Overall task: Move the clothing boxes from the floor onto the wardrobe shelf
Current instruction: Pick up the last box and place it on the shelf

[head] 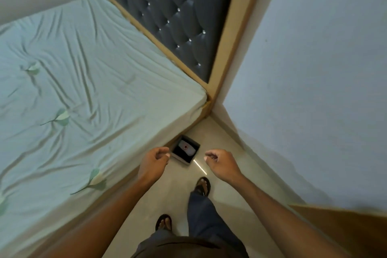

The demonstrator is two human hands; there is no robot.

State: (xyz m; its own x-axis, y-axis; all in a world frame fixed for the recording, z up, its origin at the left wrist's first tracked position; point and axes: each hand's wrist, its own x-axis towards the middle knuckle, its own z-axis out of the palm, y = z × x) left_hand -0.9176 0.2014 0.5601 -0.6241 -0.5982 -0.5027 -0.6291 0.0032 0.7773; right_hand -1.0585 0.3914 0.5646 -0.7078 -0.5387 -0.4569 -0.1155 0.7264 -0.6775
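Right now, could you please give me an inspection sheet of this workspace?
Surface: pale glossy floor, a narrow strip between bed and wall.
Job's things: one small dark box on the floor against the bed's side, something white showing at its top; wardrobe shelf not in view.
Clutter: nothing seen.
Hands: left hand and right hand held out in the air, fingers loosely curled, holding nothing.
Cables: nothing seen.
Surroundings: bed with wrinkled pale sheet, dark padded headboard, plain wall.

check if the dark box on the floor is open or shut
Open: the small dark rectangular box has no lid on, and a pale item with a red mark shows inside.
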